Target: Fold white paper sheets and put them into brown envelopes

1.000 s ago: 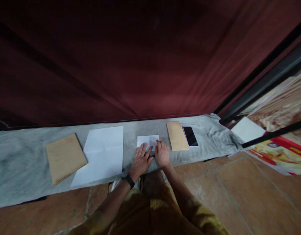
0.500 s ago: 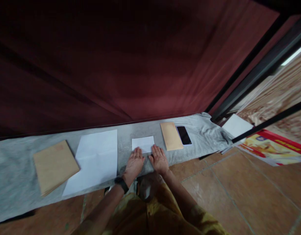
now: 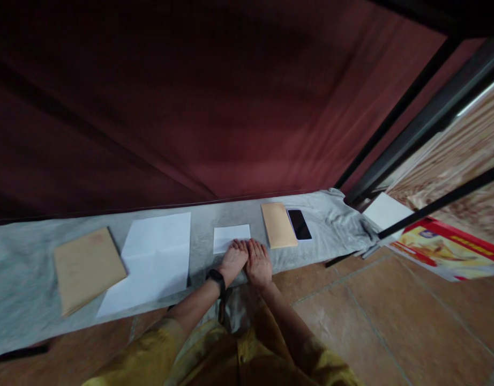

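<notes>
A small folded sheet of white paper (image 3: 231,235) lies flat on the grey cloth in front of me. My left hand (image 3: 234,262), with a dark band on its wrist, rests at the paper's lower right part. Its fingers are slightly bent and press down on it rather than gripping. Close against it, my right hand (image 3: 259,265) lies palm down with fingers stretched out, the fingertips by the paper's right end. The two hands touch or nearly touch. The lower right corner of the paper is hidden beneath the fingers.
Left of the folded paper lies a large white sheet (image 3: 161,262), partly under a stack of brown envelopes (image 3: 88,268). A tan envelope (image 3: 278,225) and a phone (image 3: 299,224) lie to the right. Behind the grey cloth (image 3: 331,228) hangs a dark red curtain (image 3: 231,134).
My left hand has slid right along the paper's near edge until it meets my right hand, its fingers now more bent. My right hand has stayed almost in place.
</notes>
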Motion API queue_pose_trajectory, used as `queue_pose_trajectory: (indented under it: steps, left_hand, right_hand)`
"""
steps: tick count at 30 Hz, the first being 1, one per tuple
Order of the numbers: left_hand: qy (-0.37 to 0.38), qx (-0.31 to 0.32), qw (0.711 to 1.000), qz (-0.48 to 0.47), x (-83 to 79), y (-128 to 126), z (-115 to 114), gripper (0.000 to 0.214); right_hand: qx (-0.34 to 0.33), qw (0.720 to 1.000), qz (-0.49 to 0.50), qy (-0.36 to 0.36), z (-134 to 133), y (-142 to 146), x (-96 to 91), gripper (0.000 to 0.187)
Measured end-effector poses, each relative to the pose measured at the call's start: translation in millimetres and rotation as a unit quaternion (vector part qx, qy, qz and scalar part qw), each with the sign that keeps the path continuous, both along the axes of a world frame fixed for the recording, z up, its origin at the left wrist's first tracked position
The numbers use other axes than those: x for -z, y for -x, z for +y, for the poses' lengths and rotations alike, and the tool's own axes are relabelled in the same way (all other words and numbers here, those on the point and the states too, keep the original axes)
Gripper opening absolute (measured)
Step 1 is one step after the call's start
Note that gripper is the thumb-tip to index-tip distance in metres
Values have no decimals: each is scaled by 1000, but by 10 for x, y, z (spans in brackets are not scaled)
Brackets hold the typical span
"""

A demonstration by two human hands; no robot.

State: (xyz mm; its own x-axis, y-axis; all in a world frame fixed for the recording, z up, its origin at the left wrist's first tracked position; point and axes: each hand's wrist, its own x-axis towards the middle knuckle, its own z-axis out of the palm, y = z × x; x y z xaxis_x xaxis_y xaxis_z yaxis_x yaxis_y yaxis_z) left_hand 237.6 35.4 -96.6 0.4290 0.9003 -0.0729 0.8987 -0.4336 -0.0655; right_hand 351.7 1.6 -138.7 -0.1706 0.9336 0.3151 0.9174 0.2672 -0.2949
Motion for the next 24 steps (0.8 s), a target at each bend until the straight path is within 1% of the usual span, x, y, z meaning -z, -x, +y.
queue_pose_trajectory:
  steps: [3, 6, 9, 10, 11, 12, 13, 14, 15, 16, 17, 18, 19, 20, 22, 23, 24]
  left_hand:
    - [-6, -13, 1000, -17, -40, -31, 7, 50]
    - [-10, -33, 998, -46, -128, -21, 23, 43]
    - [-22, -63, 995, -73, -269, 50, 40, 36]
    - [-30, -93, 990, -105, -320, 86, 43, 34]
    - [-32, -135, 976, -169, -367, 124, 42, 32]
    - [-23, -188, 942, -277, -407, 162, 38, 28]
    - [-5, -240, 880, -409, -437, 196, 30, 24]
    - [19, -281, 793, -540, -454, 226, 15, 19]
    - [44, -304, 699, -646, -459, 248, -6, 16]
    - [64, -313, 620, -716, -451, 262, -32, 15]
    - [77, -318, 565, -758, -433, 270, -64, 15]
    - [82, -324, 532, -778, -406, 272, -98, 15]
    - [85, -332, 513, -787, -373, 270, -134, 15]
    - [89, -341, 491, -796, -336, 267, -170, 14]
    - [96, -360, 461, -805, -259, 260, -236, 11]
    - [100, -369, 449, -807, -221, 259, -265, 11]
    - [104, -378, 440, -808, -186, 263, -291, 11]
  right_hand:
    - [5, 1000, 14, -13, -12, 6, 30, 52]
    - [12, 998, 67, -17, -24, -4, 80, 55]
    - [22, 983, 180, -6, -15, -43, 106, 54]
    - [26, 972, 233, 5, -4, -60, 102, 54]
    - [32, 955, 294, 19, 10, -76, 90, 54]
    - [42, 931, 360, 37, 27, -89, 69, 54]
    - [54, 900, 429, 59, 44, -97, 42, 55]
    - [68, 860, 499, 85, 57, -97, 10, 57]
    - [79, 813, 566, 111, 64, -91, -24, 59]
    - [84, 764, 624, 139, 64, -77, -57, 62]
    - [83, 717, 672, 166, 55, -57, -88, 64]
    - [80, 676, 708, 188, 38, -33, -113, 65]
    - [78, 645, 733, 202, 15, -7, -132, 66]
    - [79, 622, 750, 213, -9, 17, -145, 65]
    - [77, 593, 768, 228, -47, 56, -157, 59]
    - [73, 585, 773, 232, -54, 68, -157, 55]
    - [69, 583, 774, 236, -51, 74, -155, 51]
